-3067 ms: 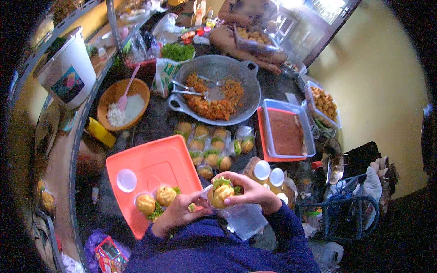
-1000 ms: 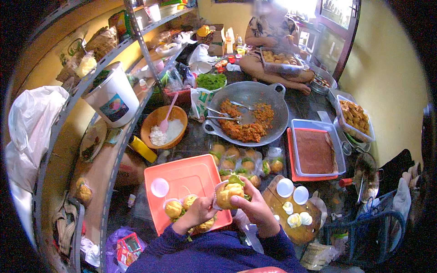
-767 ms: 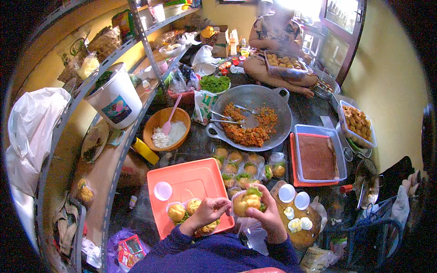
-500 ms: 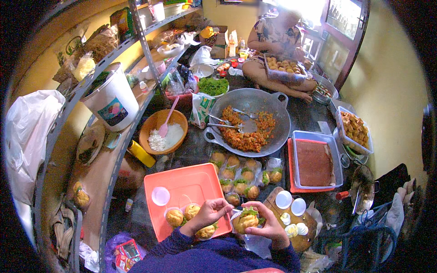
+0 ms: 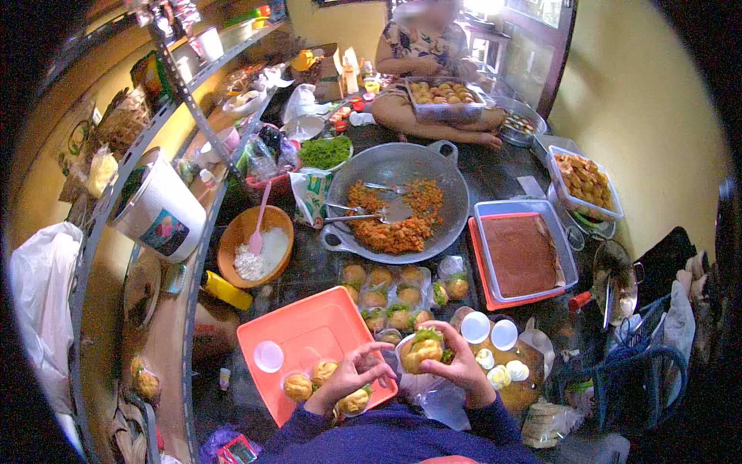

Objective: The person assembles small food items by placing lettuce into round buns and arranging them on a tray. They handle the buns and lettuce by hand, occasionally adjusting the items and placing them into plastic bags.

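Low centre of the head view: right hand (image 5: 468,373) has fingers curled round a lettuce-filled bun (image 5: 421,357) in a pale cup (image 5: 401,362), above the wearer's lap. Left hand (image 5: 352,377) just beside it, fingers spread and loosely bent, nothing seen between them. Bun looks light, soft, easily dented; filling could slide, the lettuce probably tears. Best hold, I judge: low round the cup, little squeeze. More filled buns (image 5: 298,387) sit on a coral lid (image 5: 282,329). Labels: pictorial one on the white bucket (image 5: 157,213); green print on a white plastic packet (image 5: 311,203), too small to read.
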Available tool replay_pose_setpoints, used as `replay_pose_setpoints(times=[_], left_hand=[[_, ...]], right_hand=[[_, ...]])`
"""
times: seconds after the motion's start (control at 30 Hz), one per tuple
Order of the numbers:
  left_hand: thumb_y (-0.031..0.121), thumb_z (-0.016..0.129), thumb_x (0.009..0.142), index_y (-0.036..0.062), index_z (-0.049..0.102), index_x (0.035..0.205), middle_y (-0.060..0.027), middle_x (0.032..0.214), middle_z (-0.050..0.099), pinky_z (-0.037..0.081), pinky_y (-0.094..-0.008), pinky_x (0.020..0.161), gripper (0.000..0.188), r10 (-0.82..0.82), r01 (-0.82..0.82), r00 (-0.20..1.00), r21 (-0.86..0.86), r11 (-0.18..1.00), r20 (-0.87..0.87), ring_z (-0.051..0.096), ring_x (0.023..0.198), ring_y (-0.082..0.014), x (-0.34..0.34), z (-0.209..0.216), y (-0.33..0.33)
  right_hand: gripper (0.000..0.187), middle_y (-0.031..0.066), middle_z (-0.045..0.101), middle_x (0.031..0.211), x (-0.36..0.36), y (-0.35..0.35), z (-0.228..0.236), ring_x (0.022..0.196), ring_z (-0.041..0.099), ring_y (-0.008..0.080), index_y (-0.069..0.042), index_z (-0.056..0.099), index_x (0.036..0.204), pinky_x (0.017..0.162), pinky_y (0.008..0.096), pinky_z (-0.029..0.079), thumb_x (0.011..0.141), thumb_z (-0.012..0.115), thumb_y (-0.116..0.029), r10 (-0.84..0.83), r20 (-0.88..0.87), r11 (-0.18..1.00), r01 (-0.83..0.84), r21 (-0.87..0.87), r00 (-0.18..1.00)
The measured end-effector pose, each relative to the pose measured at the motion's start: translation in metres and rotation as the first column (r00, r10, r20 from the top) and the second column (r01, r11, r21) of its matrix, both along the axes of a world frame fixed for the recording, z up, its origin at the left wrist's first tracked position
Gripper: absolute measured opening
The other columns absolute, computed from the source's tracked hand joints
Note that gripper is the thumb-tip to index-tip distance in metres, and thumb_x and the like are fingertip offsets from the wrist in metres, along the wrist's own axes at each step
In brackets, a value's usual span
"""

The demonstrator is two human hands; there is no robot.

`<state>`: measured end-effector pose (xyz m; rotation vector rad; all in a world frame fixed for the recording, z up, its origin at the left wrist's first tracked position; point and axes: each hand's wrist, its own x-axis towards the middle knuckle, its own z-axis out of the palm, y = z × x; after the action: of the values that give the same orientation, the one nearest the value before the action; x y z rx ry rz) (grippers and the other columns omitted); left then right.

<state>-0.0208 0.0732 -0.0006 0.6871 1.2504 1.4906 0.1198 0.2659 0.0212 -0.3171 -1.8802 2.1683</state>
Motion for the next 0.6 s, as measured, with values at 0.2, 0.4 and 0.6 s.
replay_pose_setpoints(times=[0.2,0.4,0.6], left_hand=[[0.013,0.06,0.093,-0.0028,0.064,0.099,-0.0083,0.087,0.068,0.053,-0.0268,0.068,0.018,-0.114,0.133,0.987,-0.185,0.974,0.111,0.066,0.077,-0.0137,0.013,-0.003,-0.009],[0.017,0.061,0.092,0.0002,0.057,0.117,-0.0093,0.098,0.067,0.051,-0.0295,0.082,0.03,-0.214,0.217,0.971,0.011,0.976,-0.109,0.064,0.09,-0.0151,0.001,0.003,0.002],[0.019,0.062,0.092,0.0042,0.056,0.122,-0.0045,0.092,0.068,0.05,-0.0291,0.08,0.035,-0.296,0.288,0.785,-0.102,0.952,-0.544,0.064,0.089,-0.0124,-0.03,0.035,0.02]], right_hand=[[0.071,0.0067,0.057,0.118,0.01,0.007,-0.006,0.108,0.055,0.0157,-0.004,0.046,0.129,0.094,0.0304,0.044,0.071,0.08,-0.025,-0.196,0.049,0.969,0.201,-0.141,0.979],[0.071,0.0066,0.056,0.12,0.018,0.012,0.006,0.111,0.054,0.0169,-0.004,0.047,0.13,0.097,0.0313,0.042,0.071,0.08,-0.026,-0.113,0.079,0.986,0.121,-0.113,0.99],[0.069,0.007,0.055,0.121,0.014,0.02,0.022,0.113,0.052,0.015,-0.004,0.047,0.128,0.098,0.0308,0.04,0.072,0.081,-0.025,0.239,0.047,0.969,-0.242,0.056,0.97]])
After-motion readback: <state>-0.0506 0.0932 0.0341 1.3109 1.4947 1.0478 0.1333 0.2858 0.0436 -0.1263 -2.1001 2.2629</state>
